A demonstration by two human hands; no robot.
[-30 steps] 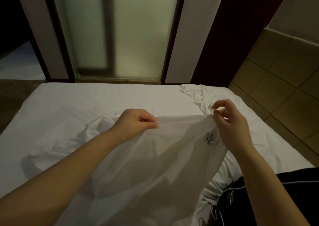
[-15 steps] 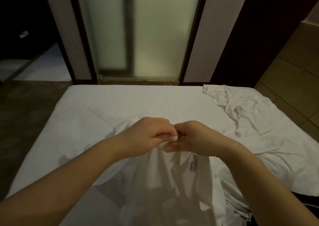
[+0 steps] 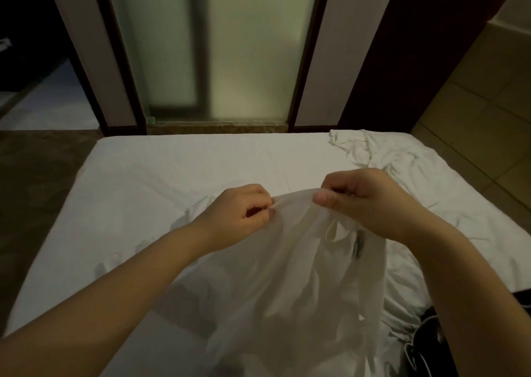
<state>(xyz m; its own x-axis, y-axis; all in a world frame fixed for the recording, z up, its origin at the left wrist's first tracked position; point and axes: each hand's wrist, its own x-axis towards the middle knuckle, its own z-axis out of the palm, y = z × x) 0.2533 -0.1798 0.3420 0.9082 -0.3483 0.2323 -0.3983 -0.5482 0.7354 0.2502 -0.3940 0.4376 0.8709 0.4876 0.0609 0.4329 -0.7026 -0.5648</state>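
Observation:
A thin white garment [image 3: 287,284] hangs lifted above the bed, its upper edge stretched between my two hands. My left hand [image 3: 244,212] pinches that edge at the left with curled fingers. My right hand [image 3: 365,201] grips the edge at the right, thumb pressed on the cloth. A small label [image 3: 358,245] and a loop of fabric show just below my right hand. The garment's lower part drapes down toward me and lies bunched on the bed.
The bed [image 3: 161,169] has a white sheet. A second crumpled white cloth [image 3: 373,152] lies at its far right corner. Dark clothing [image 3: 425,342] sits at the near right. Frosted glass doors [image 3: 218,46] stand beyond the bed, tiled floor [image 3: 482,112] to the right.
My hands, held together at the garment's edge half a second ago, have moved apart again and raised the edge, stretching it between them. The camera view has shifted slightly.

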